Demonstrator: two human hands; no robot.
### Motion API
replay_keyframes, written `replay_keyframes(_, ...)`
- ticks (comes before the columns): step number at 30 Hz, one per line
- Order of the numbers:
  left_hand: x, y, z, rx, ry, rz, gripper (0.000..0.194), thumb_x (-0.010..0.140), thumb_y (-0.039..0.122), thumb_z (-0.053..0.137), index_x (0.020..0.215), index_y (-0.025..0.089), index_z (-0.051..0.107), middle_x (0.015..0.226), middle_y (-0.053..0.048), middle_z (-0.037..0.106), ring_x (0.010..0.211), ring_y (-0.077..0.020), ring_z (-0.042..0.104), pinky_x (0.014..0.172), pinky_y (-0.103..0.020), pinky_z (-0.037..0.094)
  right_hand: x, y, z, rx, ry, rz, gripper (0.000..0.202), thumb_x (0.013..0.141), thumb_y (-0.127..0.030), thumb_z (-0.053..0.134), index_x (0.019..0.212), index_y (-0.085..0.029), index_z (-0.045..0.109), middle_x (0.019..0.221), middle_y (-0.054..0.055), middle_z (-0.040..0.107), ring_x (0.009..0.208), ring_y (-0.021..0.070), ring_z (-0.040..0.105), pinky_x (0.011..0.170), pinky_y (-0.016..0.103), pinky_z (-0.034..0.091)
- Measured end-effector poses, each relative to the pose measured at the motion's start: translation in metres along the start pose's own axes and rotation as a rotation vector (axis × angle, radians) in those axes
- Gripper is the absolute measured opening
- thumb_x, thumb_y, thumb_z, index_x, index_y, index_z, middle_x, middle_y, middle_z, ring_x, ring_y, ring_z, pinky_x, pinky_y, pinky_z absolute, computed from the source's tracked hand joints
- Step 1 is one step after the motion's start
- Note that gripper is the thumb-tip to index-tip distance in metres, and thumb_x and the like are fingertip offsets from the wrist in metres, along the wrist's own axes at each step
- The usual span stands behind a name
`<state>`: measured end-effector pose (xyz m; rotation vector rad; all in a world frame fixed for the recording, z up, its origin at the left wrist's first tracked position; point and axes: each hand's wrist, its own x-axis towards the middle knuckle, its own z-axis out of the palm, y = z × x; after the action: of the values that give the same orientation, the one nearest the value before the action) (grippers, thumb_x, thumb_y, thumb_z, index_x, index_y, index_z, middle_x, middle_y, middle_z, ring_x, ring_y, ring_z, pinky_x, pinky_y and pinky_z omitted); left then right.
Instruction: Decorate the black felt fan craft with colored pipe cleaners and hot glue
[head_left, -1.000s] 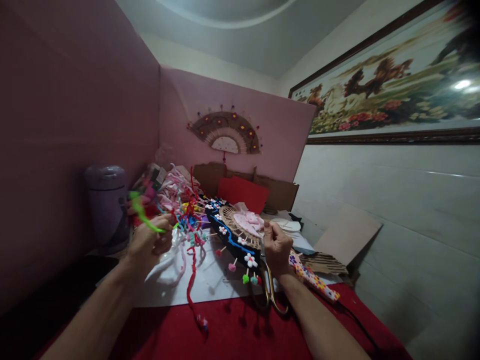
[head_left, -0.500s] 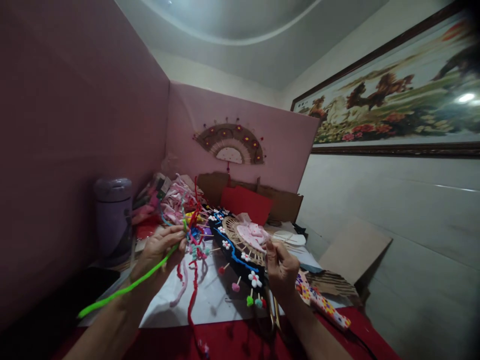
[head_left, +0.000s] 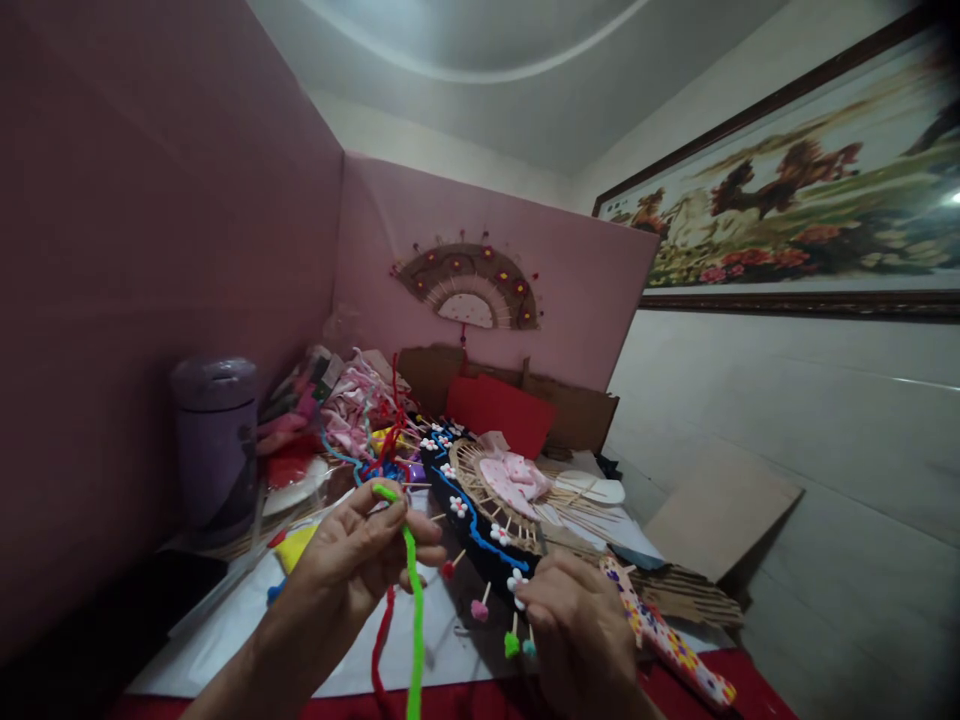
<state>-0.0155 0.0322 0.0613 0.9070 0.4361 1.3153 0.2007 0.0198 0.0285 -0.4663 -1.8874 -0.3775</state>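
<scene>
A bright green pipe cleaner (head_left: 417,620) is pinched near its top by my left hand (head_left: 360,550), its long end hanging down toward the front. A red fuzzy strand (head_left: 383,635) hangs or lies just beside it. My right hand (head_left: 586,620) is closed at the near edge of a decorated fan (head_left: 474,480); what its fingers hold is hidden. The fan has a black band with white flowers, a blue wavy line, a tan ribbed part and pink cloth. Sticks with coloured tips, such as a pink pom-pom (head_left: 479,609), jut from its rim.
A purple bottle (head_left: 217,440) stands at left, beside piled pink cloth (head_left: 360,405). Red card (head_left: 501,412) and cardboard are behind the fan. At right lie a flower-patterned glue gun (head_left: 671,640) and corrugated cardboard (head_left: 697,595). Another fan (head_left: 480,285) hangs on the pink panel.
My left hand has moved right and down, and the pipe cleaner now hangs instead of crossing my wrist. My right hand has moved from the pink cloth down to the fan's near edge.
</scene>
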Motion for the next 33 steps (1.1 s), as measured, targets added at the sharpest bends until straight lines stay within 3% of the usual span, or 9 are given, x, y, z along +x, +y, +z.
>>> replay_keyframes(5,-0.001,0.008,0.02,0.116,-0.001,0.073,0.02,0.075,0.029,0.071,0.071,0.016,0.056,0.069,-0.006,0.072,0.059,-0.0149,0.065,0.051,-0.02,0.049,-0.002,0.001,-0.001,-0.018,0.002,0.002,0.027,0.079,-0.001,0.049,0.1,-0.014,0.057,0.075,0.005,0.063,0.069,0.0162,0.056,0.064,0.032,0.046)
replay_keyframes(8,-0.004,0.006,0.033,0.234,-0.066,0.122,0.021,0.071,0.031,0.074,0.066,0.014,0.061,0.059,-0.001,0.063,0.046,-0.0086,0.054,0.04,-0.016,0.043,0.005,0.0,-0.007,-0.045,0.021,0.029,0.024,0.084,-0.004,0.045,0.103,-0.014,0.057,0.079,0.006,0.063,0.075,0.0171,0.057,0.069,0.033,0.046)
replay_keyframes(11,-0.007,-0.005,0.045,0.383,-0.182,0.161,0.016,0.075,0.03,0.07,0.069,0.015,0.067,0.056,0.002,0.053,0.041,-0.0055,0.044,0.033,-0.015,0.036,0.015,-0.001,-0.011,0.08,-0.028,0.039,0.026,0.096,-0.027,0.036,0.096,-0.016,0.06,0.072,0.005,0.061,0.068,0.0167,0.056,0.061,0.031,0.044)
replay_keyframes(13,-0.008,-0.012,0.053,0.566,-0.307,0.328,0.009,0.079,0.021,0.065,0.074,0.016,0.07,0.065,0.0,0.057,0.049,-0.007,0.049,0.043,-0.017,0.042,0.021,-0.002,-0.013,0.214,-0.067,0.082,0.04,0.096,-0.045,0.033,0.09,-0.017,0.061,0.07,0.005,0.059,0.065,0.0171,0.055,0.057,0.03,0.042)
replay_keyframes(15,-0.007,-0.016,0.062,0.708,-0.416,0.563,0.011,0.078,0.01,0.063,0.08,0.017,0.072,0.069,-0.002,0.059,0.06,-0.01,0.054,0.055,-0.02,0.045,0.026,-0.003,-0.015,0.347,-0.089,0.222,0.041,0.091,-0.052,0.04,0.086,-0.018,0.062,0.071,0.005,0.058,0.065,0.017,0.055,0.057,0.029,0.043)
replay_keyframes(17,-0.003,-0.016,0.07,0.766,-0.423,0.732,0.015,0.077,0.005,0.062,0.082,0.016,0.072,0.069,-0.002,0.057,0.062,-0.01,0.053,0.056,-0.02,0.043,0.028,-0.006,-0.018,0.498,-0.093,0.423,0.033,0.088,-0.05,0.05,0.085,-0.019,0.062,0.069,0.003,0.058,0.063,0.0155,0.055,0.056,0.027,0.044)
replay_keyframes(20,0.003,-0.012,0.077,0.785,-0.353,0.794,0.012,0.079,0.007,0.061,0.082,0.015,0.069,0.068,-0.001,0.055,0.059,-0.0091,0.051,0.052,-0.02,0.04,0.032,-0.009,-0.024,0.703,-0.084,0.662,0.021,0.086,-0.04,0.058,0.083,-0.02,0.062,0.063,-0.001,0.057,0.052,0.0107,0.053,0.048,0.021,0.041)
replay_keyframes(26,0.013,-0.005,0.063,1.028,-0.233,0.624,0.013,0.085,0.017,0.055,0.074,0.017,0.062,0.062,0.001,0.056,0.055,-0.0106,0.048,0.052,-0.022,0.037,0.051,0.003,-0.029,0.559,-0.217,0.684,0.017,0.087,-0.029,0.057,0.076,-0.016,0.061,0.052,-0.005,0.049,0.045,0.0072,0.045,0.042,0.018,0.034)
replay_keyframes(33,0.035,0.003,0.037,1.288,-0.216,0.827,0.017,0.084,0.011,0.053,0.073,0.019,0.064,0.065,0.0,0.06,0.061,-0.013,0.052,0.06,-0.023,0.037,0.07,0.023,-0.021,0.172,-0.413,0.432,0.012,0.084,-0.017,0.054,0.076,-0.016,0.062,0.059,-0.003,0.052,0.054,0.0088,0.044,0.05,0.022,0.033)
